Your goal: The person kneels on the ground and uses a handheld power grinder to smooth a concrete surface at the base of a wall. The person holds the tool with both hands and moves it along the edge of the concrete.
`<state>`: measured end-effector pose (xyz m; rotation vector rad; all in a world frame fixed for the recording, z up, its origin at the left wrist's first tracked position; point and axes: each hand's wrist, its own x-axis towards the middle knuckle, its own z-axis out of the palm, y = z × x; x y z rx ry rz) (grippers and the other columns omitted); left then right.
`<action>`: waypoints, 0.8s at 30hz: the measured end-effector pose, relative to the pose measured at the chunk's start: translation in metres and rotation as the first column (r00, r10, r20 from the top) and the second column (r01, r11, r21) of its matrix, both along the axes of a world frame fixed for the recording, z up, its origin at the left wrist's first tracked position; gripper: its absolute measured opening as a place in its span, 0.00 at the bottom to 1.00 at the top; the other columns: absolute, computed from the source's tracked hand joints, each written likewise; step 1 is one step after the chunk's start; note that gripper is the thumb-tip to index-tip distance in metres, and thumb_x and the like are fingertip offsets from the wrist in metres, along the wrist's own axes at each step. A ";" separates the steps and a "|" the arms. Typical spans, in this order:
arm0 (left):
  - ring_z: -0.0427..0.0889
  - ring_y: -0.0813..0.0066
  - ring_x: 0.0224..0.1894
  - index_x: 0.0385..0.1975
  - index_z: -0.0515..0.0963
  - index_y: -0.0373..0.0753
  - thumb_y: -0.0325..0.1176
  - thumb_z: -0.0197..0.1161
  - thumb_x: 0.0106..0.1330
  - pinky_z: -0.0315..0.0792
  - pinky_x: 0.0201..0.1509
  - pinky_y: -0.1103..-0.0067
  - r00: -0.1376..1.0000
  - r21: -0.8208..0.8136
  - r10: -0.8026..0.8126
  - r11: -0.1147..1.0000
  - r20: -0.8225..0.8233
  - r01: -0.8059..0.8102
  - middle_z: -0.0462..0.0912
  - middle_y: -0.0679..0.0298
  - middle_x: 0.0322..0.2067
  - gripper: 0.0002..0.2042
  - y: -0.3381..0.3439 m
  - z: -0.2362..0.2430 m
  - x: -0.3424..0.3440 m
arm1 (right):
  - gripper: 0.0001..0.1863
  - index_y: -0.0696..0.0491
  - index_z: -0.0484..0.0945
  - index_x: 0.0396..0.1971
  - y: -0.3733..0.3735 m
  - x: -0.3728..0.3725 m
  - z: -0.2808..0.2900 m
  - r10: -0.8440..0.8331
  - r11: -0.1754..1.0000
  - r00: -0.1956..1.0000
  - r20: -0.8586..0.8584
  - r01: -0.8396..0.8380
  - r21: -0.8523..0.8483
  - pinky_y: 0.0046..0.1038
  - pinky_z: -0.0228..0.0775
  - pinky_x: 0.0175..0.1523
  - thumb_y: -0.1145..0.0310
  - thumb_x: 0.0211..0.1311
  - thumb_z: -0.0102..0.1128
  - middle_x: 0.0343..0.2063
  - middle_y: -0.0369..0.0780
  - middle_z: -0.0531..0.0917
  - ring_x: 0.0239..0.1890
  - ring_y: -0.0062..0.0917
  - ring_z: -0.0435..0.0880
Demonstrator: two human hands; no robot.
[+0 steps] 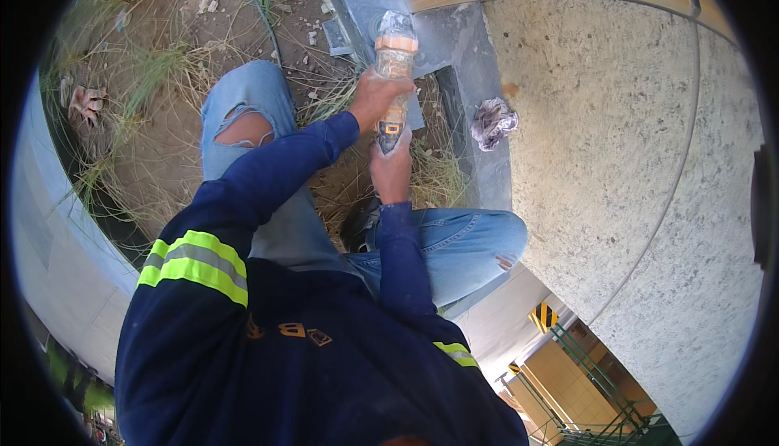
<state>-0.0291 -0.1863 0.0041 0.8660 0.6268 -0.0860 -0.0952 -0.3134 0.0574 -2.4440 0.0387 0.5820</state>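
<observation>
A dust-covered orange and black angle grinder [395, 63] points away from me, its head at the corner of a grey stone border [450, 36]. My left hand [380, 99] is wrapped around the grinder's body. Behind it, my right hand [391, 172] grips the rear end. Pale dust hangs around the head, and I cannot tell whether the disc touches the stone. Below the grinder lie dry soil and straw-like grass [438, 172].
A crumpled purplish-grey piece of paper or cloth [493, 124] sits on the border beside a speckled concrete slab [600, 137]. A cable [691, 121] crosses the slab. Far left are grass tufts and a pale crumpled item [88, 103]. Green railings [588, 365] stand lower right.
</observation>
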 end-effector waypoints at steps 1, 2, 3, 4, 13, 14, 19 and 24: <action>0.85 0.73 0.36 0.43 0.80 0.33 0.34 0.75 0.54 0.79 0.43 0.73 1.000 -0.050 -0.007 0.999 -0.003 0.007 0.86 0.61 0.35 0.18 0.002 0.000 0.001 | 0.44 0.62 0.52 0.74 0.002 0.000 0.000 -0.002 1.000 1.000 0.007 0.002 -0.013 0.48 0.74 0.52 0.67 0.63 0.65 0.46 0.64 0.83 0.49 0.58 0.84; 0.85 0.72 0.35 0.42 0.81 0.34 0.34 0.75 0.53 0.80 0.42 0.73 1.000 -0.101 -0.015 0.995 -0.005 0.015 0.86 0.61 0.35 0.19 0.002 0.001 0.002 | 0.44 0.62 0.52 0.74 0.004 -0.001 0.001 -0.004 1.000 1.000 0.015 0.004 -0.027 0.49 0.74 0.53 0.67 0.63 0.65 0.46 0.64 0.83 0.49 0.58 0.84; 0.85 0.73 0.34 0.43 0.80 0.34 0.34 0.75 0.54 0.80 0.41 0.73 1.000 -0.044 -0.015 0.999 0.020 0.015 0.86 0.61 0.34 0.18 -0.001 0.000 0.001 | 0.43 0.62 0.54 0.73 0.004 -0.004 0.000 -0.036 0.998 0.999 0.019 0.037 -0.052 0.47 0.74 0.53 0.68 0.63 0.65 0.46 0.63 0.83 0.49 0.57 0.84; 0.84 0.73 0.33 0.43 0.80 0.33 0.33 0.74 0.55 0.80 0.40 0.73 0.999 0.013 -0.014 1.000 0.041 0.013 0.85 0.62 0.34 0.18 -0.012 -0.001 -0.006 | 0.41 0.62 0.55 0.72 -0.002 -0.015 -0.001 -0.068 0.994 0.997 0.021 0.069 -0.079 0.45 0.74 0.52 0.68 0.63 0.65 0.46 0.61 0.84 0.49 0.55 0.85; 0.84 0.72 0.31 0.46 0.79 0.32 0.32 0.75 0.55 0.81 0.37 0.73 1.000 -0.008 -0.001 1.000 -0.001 0.001 0.85 0.60 0.36 0.20 -0.004 -0.003 0.004 | 0.44 0.65 0.52 0.74 0.005 -0.002 0.003 -0.026 0.996 1.000 -0.007 0.026 -0.082 0.48 0.74 0.55 0.67 0.63 0.65 0.46 0.65 0.83 0.50 0.58 0.84; 0.85 0.72 0.31 0.46 0.78 0.31 0.32 0.75 0.55 0.81 0.37 0.73 1.000 -0.049 -0.001 0.999 -0.015 0.000 0.85 0.60 0.36 0.20 -0.002 0.003 0.006 | 0.44 0.65 0.52 0.73 0.003 -0.001 0.000 -0.016 0.997 1.000 0.024 0.017 -0.075 0.48 0.74 0.55 0.67 0.63 0.65 0.46 0.65 0.83 0.50 0.58 0.84; 0.84 0.73 0.37 0.47 0.78 0.33 0.32 0.74 0.56 0.79 0.44 0.73 0.997 0.048 -0.076 0.996 0.035 0.074 0.85 0.62 0.37 0.20 -0.023 0.005 -0.014 | 0.41 0.61 0.54 0.72 -0.019 -0.032 -0.011 -0.121 0.992 0.992 -0.018 0.120 -0.049 0.41 0.76 0.39 0.68 0.63 0.64 0.38 0.55 0.84 0.33 0.43 0.86; 0.84 0.73 0.33 0.44 0.79 0.35 0.31 0.73 0.57 0.80 0.39 0.73 0.999 0.004 -0.042 0.999 0.022 0.042 0.85 0.62 0.35 0.17 -0.004 0.002 -0.003 | 0.37 0.61 0.59 0.70 -0.003 -0.016 -0.009 -0.034 0.998 0.990 0.138 0.041 -0.045 0.43 0.78 0.44 0.68 0.63 0.63 0.42 0.58 0.85 0.40 0.50 0.87</action>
